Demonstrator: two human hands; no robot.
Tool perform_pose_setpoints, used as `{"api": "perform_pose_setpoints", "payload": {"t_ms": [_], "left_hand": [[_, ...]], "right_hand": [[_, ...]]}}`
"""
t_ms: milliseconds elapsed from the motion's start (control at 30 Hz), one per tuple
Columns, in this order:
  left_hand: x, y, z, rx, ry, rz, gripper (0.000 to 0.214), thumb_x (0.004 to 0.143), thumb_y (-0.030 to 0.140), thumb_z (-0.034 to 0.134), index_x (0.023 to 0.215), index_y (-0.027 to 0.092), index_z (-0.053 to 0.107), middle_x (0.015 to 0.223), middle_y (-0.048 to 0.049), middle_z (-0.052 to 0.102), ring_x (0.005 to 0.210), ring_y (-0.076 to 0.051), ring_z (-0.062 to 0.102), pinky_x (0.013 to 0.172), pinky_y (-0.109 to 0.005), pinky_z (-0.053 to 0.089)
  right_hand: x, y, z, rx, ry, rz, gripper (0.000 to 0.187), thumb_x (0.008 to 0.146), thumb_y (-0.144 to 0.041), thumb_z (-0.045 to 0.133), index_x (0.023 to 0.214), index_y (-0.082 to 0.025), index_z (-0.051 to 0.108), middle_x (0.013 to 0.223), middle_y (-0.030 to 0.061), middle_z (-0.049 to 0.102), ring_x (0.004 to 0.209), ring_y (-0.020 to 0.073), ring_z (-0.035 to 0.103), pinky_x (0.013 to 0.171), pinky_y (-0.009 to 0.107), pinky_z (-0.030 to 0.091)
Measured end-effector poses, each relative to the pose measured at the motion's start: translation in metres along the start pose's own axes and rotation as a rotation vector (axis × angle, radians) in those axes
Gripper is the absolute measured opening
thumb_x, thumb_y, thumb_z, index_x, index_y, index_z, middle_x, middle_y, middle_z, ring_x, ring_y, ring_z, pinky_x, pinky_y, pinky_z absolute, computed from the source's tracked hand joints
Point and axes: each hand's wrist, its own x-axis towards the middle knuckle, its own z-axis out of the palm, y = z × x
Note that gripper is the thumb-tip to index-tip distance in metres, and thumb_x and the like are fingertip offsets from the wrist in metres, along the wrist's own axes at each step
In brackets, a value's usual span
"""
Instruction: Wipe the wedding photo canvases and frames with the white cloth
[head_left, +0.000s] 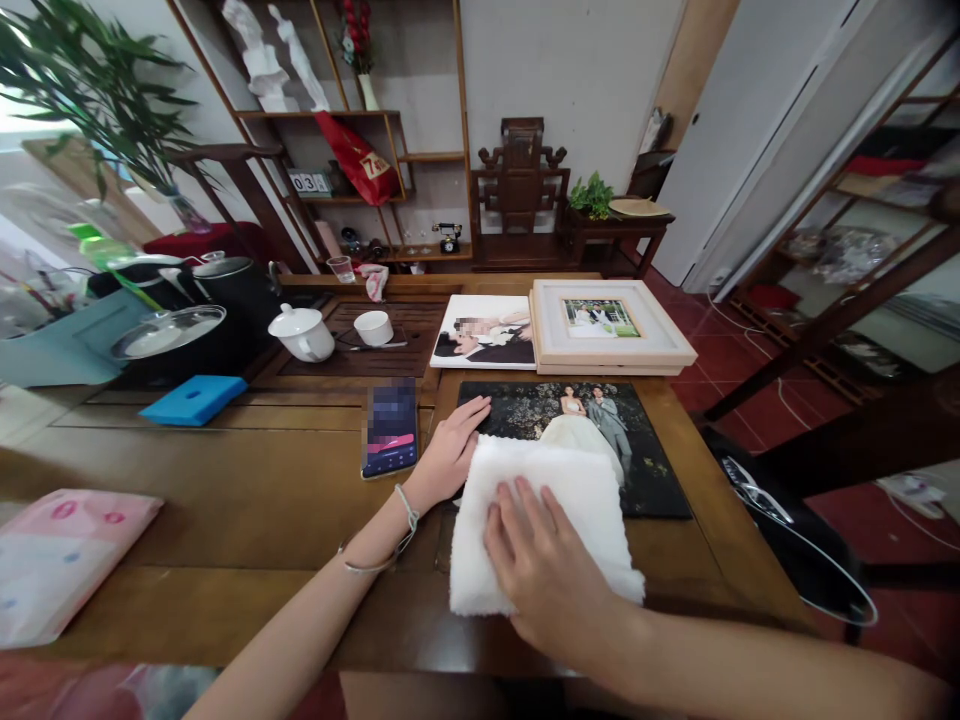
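My right hand (551, 565) lies on top of a white fluffy cloth (555, 465), its fingers slightly apart and pressed down rather than wrapped round it. Under the cloth's upper part is a dark photo panel (652, 470) showing a couple in wedding clothes; its lower left portion is covered. My left hand (454, 445) rests at the panel's left edge with fingers stretched out, close beside the cloth. A bracelet is on that wrist. Just left of this hand, a phone (390, 430) with a lit screen lies on the wooden table (300, 520).
Behind the panel are a white photo print (484, 345) and a framed photo (555, 350) on a stack. Leftward stand a lidded white cup (301, 335), a small white bowl (373, 328), a blue block (193, 400) and a pink-and-white packet (71, 560). A dark chair (825, 450) stands at right.
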Motion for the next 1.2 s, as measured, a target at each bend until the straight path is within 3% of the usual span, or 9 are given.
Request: {"api": "perform_pose_setpoints", "payload": {"t_ms": [100,233,333,467,700,833,1067,1200], "left_hand": [[0.000,0.002,0.000,0.031,0.000,-0.007,0.044,0.095,0.015,0.038,0.136,0.016,0.053,0.148,-0.0132,0.049,0.140,-0.026,0.042,0.116,-0.052,0.034],[0.000,0.003,0.001,0.053,0.034,0.016,0.043,0.094,0.015,0.044,0.135,0.017,0.054,0.145,-0.0128,0.052,0.137,-0.027,0.045,0.115,-0.052,0.037],[0.000,0.003,0.002,0.060,0.054,0.037,0.042,0.093,0.014,0.044,0.134,0.015,0.055,0.143,-0.0135,0.053,0.137,-0.026,0.046,0.115,-0.051,0.037],[0.001,0.004,0.002,0.073,0.049,0.043,0.040,0.094,0.014,0.043,0.131,0.015,0.058,0.141,-0.0135,0.055,0.133,-0.027,0.050,0.113,-0.051,0.040],[0.001,0.008,-0.002,0.084,0.019,0.008,0.038,0.093,0.015,0.044,0.127,0.017,0.061,0.139,-0.0130,0.056,0.131,-0.029,0.051,0.110,-0.051,0.043],[0.001,0.008,-0.002,0.085,0.023,0.025,0.038,0.093,0.015,0.044,0.128,0.017,0.061,0.138,-0.0124,0.057,0.129,-0.028,0.053,0.110,-0.050,0.043],[0.000,0.005,0.000,0.053,0.029,0.032,0.041,0.094,0.015,0.044,0.133,0.017,0.058,0.143,-0.0117,0.054,0.135,-0.026,0.048,0.114,-0.050,0.038],[0.000,0.005,0.001,0.052,0.034,0.027,0.041,0.094,0.016,0.044,0.132,0.018,0.058,0.143,-0.0119,0.054,0.136,-0.027,0.047,0.114,-0.052,0.039]], "right_hand": [[-0.008,0.032,-0.008,0.155,-0.028,0.017,0.074,0.067,-0.024,0.065,0.137,-0.007,0.050,0.147,0.0215,0.046,0.137,0.0403,0.038,0.110,0.056,0.035],[0.004,0.092,-0.012,0.299,0.091,0.161,0.074,0.063,-0.014,0.059,0.137,-0.012,0.053,0.145,0.0157,0.051,0.137,0.0335,0.040,0.113,0.054,0.033],[0.025,0.121,-0.015,0.457,0.176,0.218,0.061,0.069,-0.017,0.060,0.131,-0.015,0.059,0.137,0.0153,0.058,0.131,0.0338,0.048,0.110,0.054,0.035],[0.061,0.131,-0.025,0.548,0.200,0.253,0.036,0.088,-0.034,0.057,0.119,-0.018,0.067,0.125,0.0132,0.067,0.113,0.0318,0.062,0.098,0.048,0.047],[0.112,0.125,-0.022,0.586,0.182,0.209,0.037,0.090,-0.047,0.057,0.108,-0.016,0.070,0.112,0.0133,0.072,0.102,0.0302,0.067,0.089,0.040,0.052],[0.095,0.132,-0.013,0.542,0.212,0.185,0.038,0.089,-0.039,0.058,0.117,-0.015,0.066,0.121,0.0141,0.068,0.111,0.0300,0.063,0.096,0.042,0.049],[0.022,0.163,-0.007,0.401,0.278,0.229,0.053,0.080,-0.027,0.055,0.131,-0.014,0.057,0.135,0.0179,0.059,0.127,0.0346,0.052,0.108,0.056,0.038],[0.008,0.161,-0.007,0.325,0.250,0.193,0.065,0.070,-0.017,0.054,0.134,-0.012,0.056,0.140,0.0165,0.055,0.134,0.0337,0.044,0.112,0.055,0.033]]}}
